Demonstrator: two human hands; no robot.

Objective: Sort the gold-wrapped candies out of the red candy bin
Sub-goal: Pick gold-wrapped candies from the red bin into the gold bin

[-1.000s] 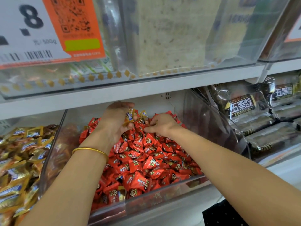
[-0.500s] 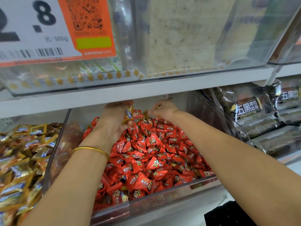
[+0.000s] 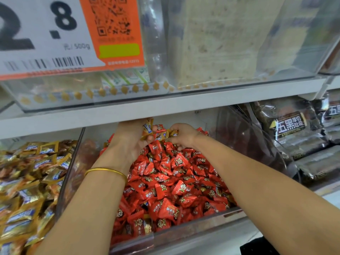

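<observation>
Gold-wrapped candies [image 3: 147, 128] at the rear edge of the red candy bin [image 3: 193, 230], the tallest nearly upright with its long axis toward the shelf [image 3: 165, 109] just overhead. The left hand [image 3: 131, 144], fingers curled, grips them as a bunch; beside it the right hand [image 3: 184, 136] pinches another gold piece [image 3: 173, 133] above the red candies [image 3: 173, 183]. Open room lies toward the bin's front edge; a bin of gold candies [image 3: 27, 181] adjoins its left wall.

Left hand [image 3: 128, 144] grips gold candies [image 3: 147, 127]; right hand [image 3: 184, 136] pinches one gold candy [image 3: 173, 133].
</observation>
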